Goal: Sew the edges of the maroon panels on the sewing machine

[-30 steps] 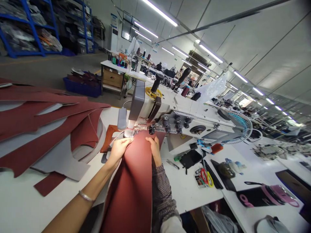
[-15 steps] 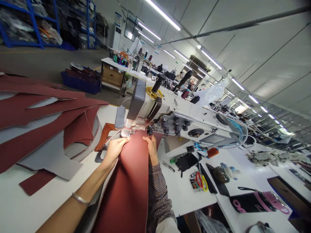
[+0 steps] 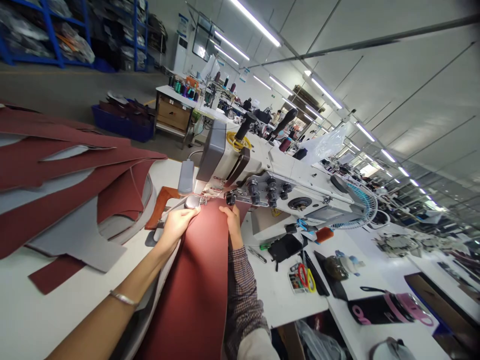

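Observation:
A long dark-red leather-like panel (image 3: 198, 270) with a grey underside runs from my lap up to the sewing machine (image 3: 262, 172). Its far end lies under the needle area, beside the presser foot (image 3: 203, 200). My left hand (image 3: 178, 225) pinches the panel's left edge, thumb on top, just in front of the foot. On the other edge, my right hand (image 3: 233, 222) grips the panel with the thumb on its face and the fingers mostly hidden behind it. The panel bends downward between my forearms.
Stacked dark-red cut pieces (image 3: 67, 170) cover the table's left side. To the right lie red-and-yellow-handled scissors (image 3: 306, 277), a black pouch (image 3: 285, 247), metal snips (image 3: 257, 254) and a pink-black bottle (image 3: 390, 307). A blue bin (image 3: 120, 125) of scraps stands on the floor beyond.
The view has shifted slightly. Both hands keep their hold on the panel near the presser foot, with hardly any visible movement against the machine.

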The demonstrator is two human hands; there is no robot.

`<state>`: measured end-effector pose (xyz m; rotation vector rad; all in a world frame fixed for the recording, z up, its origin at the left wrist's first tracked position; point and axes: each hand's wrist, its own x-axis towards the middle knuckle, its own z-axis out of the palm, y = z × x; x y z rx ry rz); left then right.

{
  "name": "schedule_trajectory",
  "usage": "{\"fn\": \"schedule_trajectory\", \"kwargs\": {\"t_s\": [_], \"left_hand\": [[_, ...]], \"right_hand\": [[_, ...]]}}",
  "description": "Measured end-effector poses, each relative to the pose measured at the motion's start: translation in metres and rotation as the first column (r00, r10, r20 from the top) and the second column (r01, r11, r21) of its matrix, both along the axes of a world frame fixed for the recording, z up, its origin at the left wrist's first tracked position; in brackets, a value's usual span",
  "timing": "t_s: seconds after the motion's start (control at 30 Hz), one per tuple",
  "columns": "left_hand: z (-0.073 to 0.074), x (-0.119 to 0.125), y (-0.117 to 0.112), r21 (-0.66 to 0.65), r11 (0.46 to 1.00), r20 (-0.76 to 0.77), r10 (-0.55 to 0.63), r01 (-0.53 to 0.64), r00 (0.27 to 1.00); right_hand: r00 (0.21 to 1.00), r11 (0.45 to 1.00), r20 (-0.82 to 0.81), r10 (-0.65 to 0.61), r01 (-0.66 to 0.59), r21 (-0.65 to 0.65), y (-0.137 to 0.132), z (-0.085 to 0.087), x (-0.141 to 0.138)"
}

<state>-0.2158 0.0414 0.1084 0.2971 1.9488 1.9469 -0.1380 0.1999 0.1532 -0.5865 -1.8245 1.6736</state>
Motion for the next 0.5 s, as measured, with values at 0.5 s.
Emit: {"fn": "schedule_trajectory", "kwargs": {"t_s": [0.5], "left_hand": [[0.017, -0.018, -0.020, 0.036, 0.963, 0.189, -0.268, 0.266, 0.945]], "right_hand": [[0.998, 0.992, -0.048, 0.051, -0.045, 0.114, 0.032, -0.019, -0.025]]}}
